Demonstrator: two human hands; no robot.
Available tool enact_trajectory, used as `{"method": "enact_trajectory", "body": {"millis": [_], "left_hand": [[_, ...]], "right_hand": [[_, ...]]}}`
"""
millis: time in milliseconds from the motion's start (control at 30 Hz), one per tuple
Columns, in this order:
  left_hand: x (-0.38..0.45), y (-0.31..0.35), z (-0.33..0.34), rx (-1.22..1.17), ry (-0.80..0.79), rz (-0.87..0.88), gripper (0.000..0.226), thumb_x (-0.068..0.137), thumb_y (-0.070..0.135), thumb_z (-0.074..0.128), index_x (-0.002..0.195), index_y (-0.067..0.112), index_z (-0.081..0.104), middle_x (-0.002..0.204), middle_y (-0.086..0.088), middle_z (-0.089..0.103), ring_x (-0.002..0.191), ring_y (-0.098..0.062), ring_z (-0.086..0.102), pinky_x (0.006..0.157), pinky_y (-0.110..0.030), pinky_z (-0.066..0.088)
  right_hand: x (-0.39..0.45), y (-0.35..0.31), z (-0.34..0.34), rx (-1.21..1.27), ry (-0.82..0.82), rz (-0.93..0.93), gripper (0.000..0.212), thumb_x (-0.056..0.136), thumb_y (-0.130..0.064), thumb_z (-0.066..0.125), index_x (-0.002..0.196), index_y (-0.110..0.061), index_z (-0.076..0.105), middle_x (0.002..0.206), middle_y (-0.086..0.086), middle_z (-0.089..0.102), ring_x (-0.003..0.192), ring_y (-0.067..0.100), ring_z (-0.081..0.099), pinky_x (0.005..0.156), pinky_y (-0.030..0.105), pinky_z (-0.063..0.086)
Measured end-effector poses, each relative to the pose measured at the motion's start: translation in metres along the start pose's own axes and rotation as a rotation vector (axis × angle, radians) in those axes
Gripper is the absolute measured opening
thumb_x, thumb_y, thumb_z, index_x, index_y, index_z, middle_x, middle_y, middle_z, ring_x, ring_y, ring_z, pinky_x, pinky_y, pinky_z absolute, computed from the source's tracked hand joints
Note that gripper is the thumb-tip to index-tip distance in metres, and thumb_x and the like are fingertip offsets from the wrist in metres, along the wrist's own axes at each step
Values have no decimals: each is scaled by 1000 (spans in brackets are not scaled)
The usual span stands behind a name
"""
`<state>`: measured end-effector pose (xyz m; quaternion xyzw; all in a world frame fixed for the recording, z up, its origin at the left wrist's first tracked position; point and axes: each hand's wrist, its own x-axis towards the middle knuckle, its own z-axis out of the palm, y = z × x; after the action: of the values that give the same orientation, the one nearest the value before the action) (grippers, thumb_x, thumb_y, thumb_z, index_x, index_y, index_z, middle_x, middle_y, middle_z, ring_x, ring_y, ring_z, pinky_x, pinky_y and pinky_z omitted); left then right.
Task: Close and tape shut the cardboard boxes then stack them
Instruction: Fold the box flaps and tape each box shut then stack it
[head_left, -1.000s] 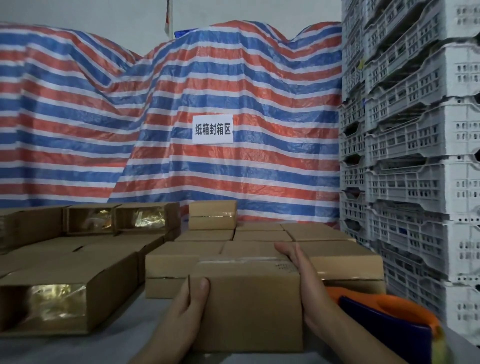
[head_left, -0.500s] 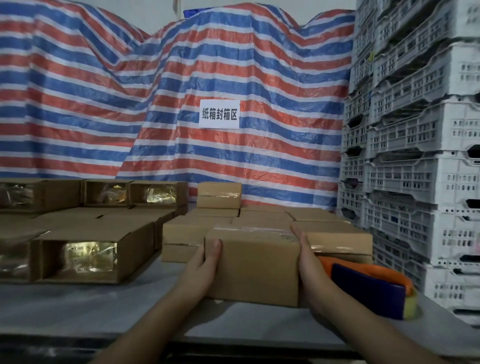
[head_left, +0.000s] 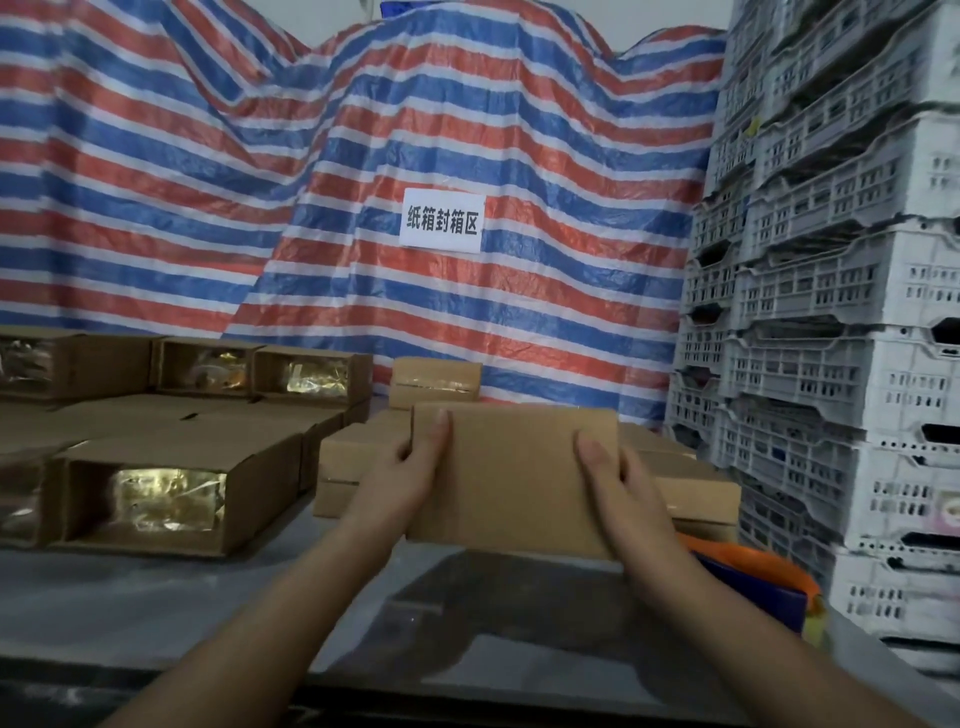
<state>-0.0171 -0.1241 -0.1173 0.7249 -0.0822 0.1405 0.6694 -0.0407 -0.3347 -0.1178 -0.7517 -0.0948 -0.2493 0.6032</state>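
I hold a closed cardboard box (head_left: 511, 473) lifted off the grey table (head_left: 156, 603), its broad face tilted toward me. My left hand (head_left: 402, 470) grips its left edge, thumb on the front face. My right hand (head_left: 621, 486) grips its right side, thumb on the front. Behind it lie several sealed boxes (head_left: 353, 457) in a low stack, one small taped box (head_left: 435, 383) on top at the back. An orange and blue tape dispenser (head_left: 753, 582) lies on the table to the right, partly hidden by my right forearm.
Several open boxes with gold foil inside (head_left: 156, 499) stand at the left of the table. Grey plastic crates (head_left: 841, 312) are stacked high on the right. A striped tarpaulin (head_left: 260, 182) with a white sign (head_left: 441, 221) hangs behind.
Both hands have lifted the box off the table and tipped its face toward me. The camera has pulled back and the table's front edge has come into view.
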Motion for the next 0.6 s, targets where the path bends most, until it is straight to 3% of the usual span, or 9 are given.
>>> {"method": "enact_trajectory", "body": {"millis": [67, 133, 167, 233, 367, 433, 500, 600], "left_hand": [[21, 27, 3, -3, -5, 116, 50, 81, 74, 51, 116, 38, 56, 112, 10, 58, 98, -10, 56, 76, -34, 45], [50, 55, 8, 11, 10, 215, 58, 89, 60, 55, 137, 28, 48, 126, 3, 58, 104, -14, 59, 81, -34, 50], [65, 68, 13, 18, 6, 245, 59, 92, 54, 56, 142, 26, 43, 131, 2, 56, 107, -16, 58, 87, -37, 51], [98, 82, 23, 57, -31, 272, 63, 94, 45, 58, 149, 25, 35, 136, -1, 52, 113, -20, 56, 99, -43, 48], [165, 75, 45, 142, -185, 335, 74, 87, 41, 71, 148, 27, 32, 128, 5, 52, 105, -8, 56, 82, -26, 49], [200, 65, 56, 184, -283, 347, 87, 80, 35, 79, 149, 28, 28, 128, 8, 52, 109, -5, 55, 86, -24, 49], [233, 52, 66, 256, -355, 357, 101, 76, 29, 83, 153, 29, 17, 128, 11, 48, 115, -8, 51, 94, -27, 48], [275, 33, 80, 394, -328, 376, 111, 79, 32, 81, 156, 32, 0, 130, 8, 43, 123, -15, 44, 103, -35, 42]], "right_hand": [[32, -20, -8, 72, 25, 21, 47, 86, -74, 52, 119, -41, 61, 115, -11, 68, 105, 12, 65, 85, 33, 52], [75, -34, -15, 132, 55, 49, 69, 83, -75, 55, 135, -30, 57, 124, -2, 68, 111, 21, 66, 100, 44, 51], [99, -40, -18, 171, 80, 61, 72, 83, -73, 57, 138, -25, 56, 123, 1, 69, 109, 24, 68, 99, 46, 52], [145, -46, -23, 255, 114, 105, 70, 86, -68, 60, 136, -21, 56, 121, 5, 71, 103, 26, 71, 92, 46, 57], [225, -37, -26, 300, 109, 186, 61, 89, -61, 63, 133, -19, 58, 122, 8, 70, 103, 29, 70, 93, 47, 56], [259, -23, -26, 285, 106, 232, 54, 91, -59, 61, 129, -20, 60, 118, 9, 71, 102, 29, 70, 90, 45, 57], [287, -8, -26, 275, 91, 291, 43, 94, -58, 58, 116, -22, 64, 105, 8, 73, 91, 27, 71, 77, 39, 57], [322, 16, -31, 305, 23, 334, 32, 97, -51, 54, 94, -23, 68, 79, 4, 74, 67, 23, 71, 62, 34, 56]]}}
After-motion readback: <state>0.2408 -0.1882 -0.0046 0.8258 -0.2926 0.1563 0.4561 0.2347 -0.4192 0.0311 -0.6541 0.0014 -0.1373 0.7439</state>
